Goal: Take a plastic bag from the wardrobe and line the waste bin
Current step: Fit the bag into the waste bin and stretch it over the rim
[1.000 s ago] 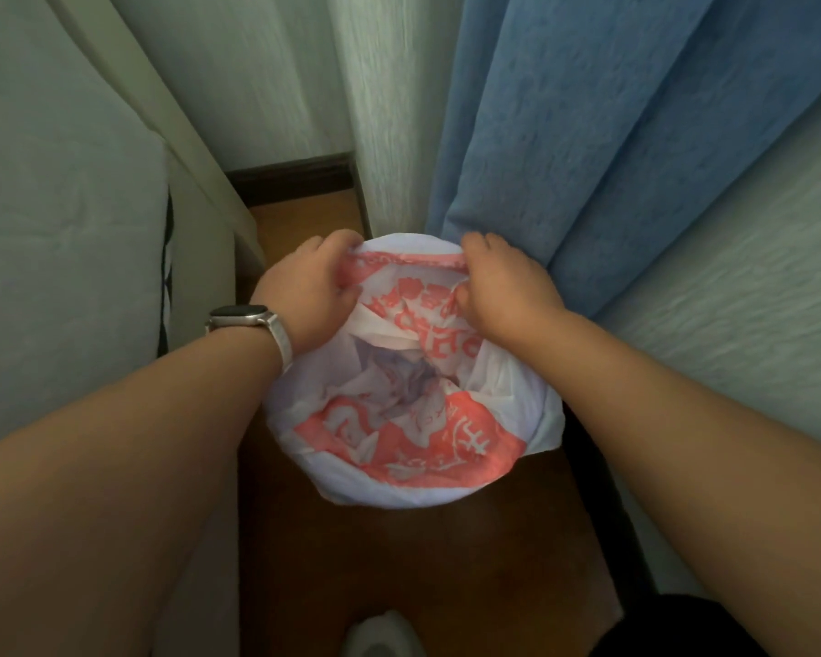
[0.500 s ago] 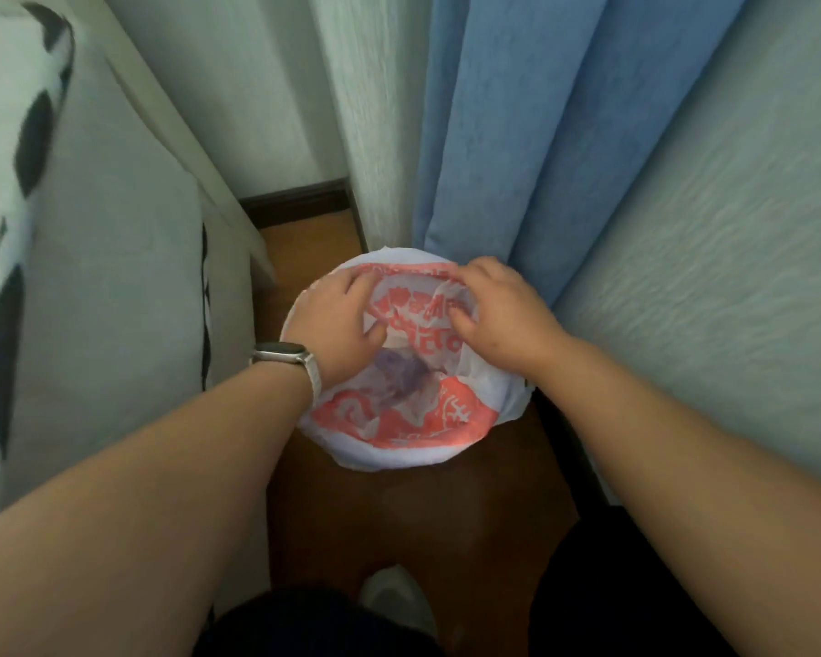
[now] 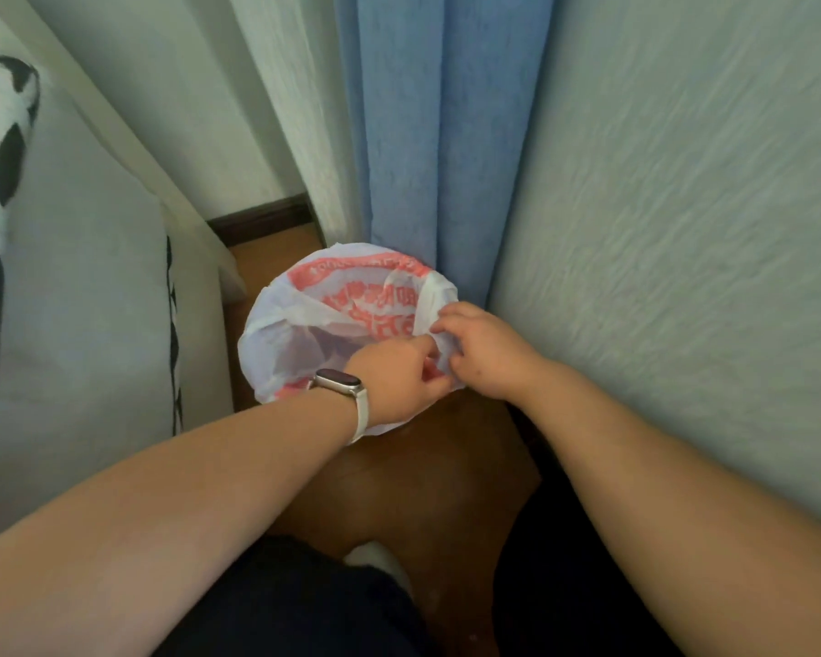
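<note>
A white plastic bag (image 3: 304, 320) with red print is spread over the round waste bin on the floor, covering its rim so the bin itself is hidden. My left hand (image 3: 399, 377), with a watch on the wrist, pinches the bag's edge at the near right side of the rim. Close beside it, my right hand (image 3: 484, 348) grips the same stretch of plastic, its fingers closed on a fold. The bag's open mouth sags into the bin.
A blue curtain (image 3: 442, 135) hangs right behind the bin, with a pale textured wall (image 3: 683, 230) to the right. A bed with a white, black-patterned cover (image 3: 67, 277) stands on the left. The brown wooden floor (image 3: 423, 476) forms a narrow strip between them.
Both hands have moved from the far edge of the bag round to its near right edge. The bag's mouth now lies wider over the rim. The view has pulled back.
</note>
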Demonstrator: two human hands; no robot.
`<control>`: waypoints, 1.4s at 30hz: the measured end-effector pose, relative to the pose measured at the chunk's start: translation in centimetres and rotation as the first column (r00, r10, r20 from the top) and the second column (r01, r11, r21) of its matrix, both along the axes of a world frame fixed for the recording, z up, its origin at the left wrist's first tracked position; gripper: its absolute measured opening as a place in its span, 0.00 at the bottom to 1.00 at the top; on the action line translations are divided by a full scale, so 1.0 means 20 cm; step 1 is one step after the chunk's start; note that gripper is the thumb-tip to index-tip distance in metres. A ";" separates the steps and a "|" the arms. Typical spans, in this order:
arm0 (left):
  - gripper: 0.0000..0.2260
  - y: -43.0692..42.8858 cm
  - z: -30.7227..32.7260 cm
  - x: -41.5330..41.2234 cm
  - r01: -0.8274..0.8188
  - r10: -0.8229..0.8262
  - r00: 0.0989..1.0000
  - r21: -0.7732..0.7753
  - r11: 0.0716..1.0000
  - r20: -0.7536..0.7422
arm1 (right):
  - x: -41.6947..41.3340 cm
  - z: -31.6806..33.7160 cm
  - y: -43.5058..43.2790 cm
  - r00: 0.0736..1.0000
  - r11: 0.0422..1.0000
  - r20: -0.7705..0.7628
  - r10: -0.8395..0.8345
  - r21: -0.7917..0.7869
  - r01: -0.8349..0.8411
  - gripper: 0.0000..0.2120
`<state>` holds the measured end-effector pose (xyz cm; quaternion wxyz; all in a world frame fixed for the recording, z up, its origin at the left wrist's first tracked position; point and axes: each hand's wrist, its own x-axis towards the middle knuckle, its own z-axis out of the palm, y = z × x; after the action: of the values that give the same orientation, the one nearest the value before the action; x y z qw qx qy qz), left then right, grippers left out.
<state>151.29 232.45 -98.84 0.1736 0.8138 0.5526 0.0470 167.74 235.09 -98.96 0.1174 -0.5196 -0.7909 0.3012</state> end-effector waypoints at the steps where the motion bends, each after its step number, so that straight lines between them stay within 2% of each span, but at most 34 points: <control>1: 0.11 0.00 -0.01 0.02 -0.012 0.012 1.000 0.010 1.000 -0.006 | 0.01 -0.01 0.00 1.000 1.000 -0.010 0.002 0.002 -0.002 0.22; 5: 0.06 0.00 -0.02 0.04 -0.024 0.025 0.997 0.003 1.000 -0.079 | 0.01 -0.02 0.01 0.999 0.999 -0.028 0.019 0.040 -0.018 0.21; 9: 0.09 0.00 0.03 -0.06 0.024 -0.023 0.981 -0.001 1.000 -0.191 | -0.01 -0.03 0.01 0.997 0.986 0.077 0.015 0.165 -0.028 0.18; 13: 0.04 0.01 0.15 -0.23 0.101 -0.097 0.961 0.002 0.995 -0.258 | -0.04 -0.01 0.00 0.994 0.961 0.112 -0.020 0.275 -0.012 0.19; 16: 0.01 0.02 0.25 -0.34 0.096 -0.090 0.976 0.020 0.995 -0.197 | -0.08 0.03 -0.01 0.999 0.938 0.047 0.002 0.347 -0.018 0.18; 24: 0.08 0.01 0.41 -0.41 0.079 -0.070 0.987 0.057 0.995 -0.144 | -0.14 0.14 -0.07 0.994 0.949 -0.075 0.083 0.310 -0.056 0.22; 27: 0.13 0.01 0.46 -0.39 0.103 -0.090 0.984 0.080 0.991 -0.154 | -0.14 0.16 -0.06 0.991 0.946 -0.114 0.068 0.323 -0.028 0.21; 32: 0.12 0.02 0.58 -0.39 0.134 -0.120 0.987 0.127 0.983 -0.110 | -0.18 0.21 -0.06 0.976 0.937 -0.217 0.010 0.343 0.067 0.17; 35: 0.09 0.01 0.64 -0.42 0.086 -0.092 0.995 0.136 0.987 0.038 | -0.22 0.27 -0.06 0.954 0.892 -0.298 -0.021 0.425 0.152 0.13; 38: 0.07 0.00 0.71 -0.42 0.069 -0.097 0.973 0.137 0.988 0.208 | -0.27 0.31 -0.08 0.943 0.843 -0.330 -0.046 0.493 0.214 0.15; 40: 0.09 0.01 0.75 -0.41 0.098 -0.124 0.962 0.118 0.988 0.242 | -0.28 0.33 -0.07 0.941 0.809 -0.330 -0.072 0.532 0.249 0.15; 42: 0.12 0.02 0.78 -0.41 0.148 -0.173 0.965 0.135 0.980 0.198 | -0.28 0.35 -0.07 0.935 0.783 -0.342 -0.095 0.555 0.282 0.15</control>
<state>143.14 232.89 -83.25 0.1853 0.8554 0.4596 0.1506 162.12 233.77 -91.93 0.4211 -0.4825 -0.7617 0.0983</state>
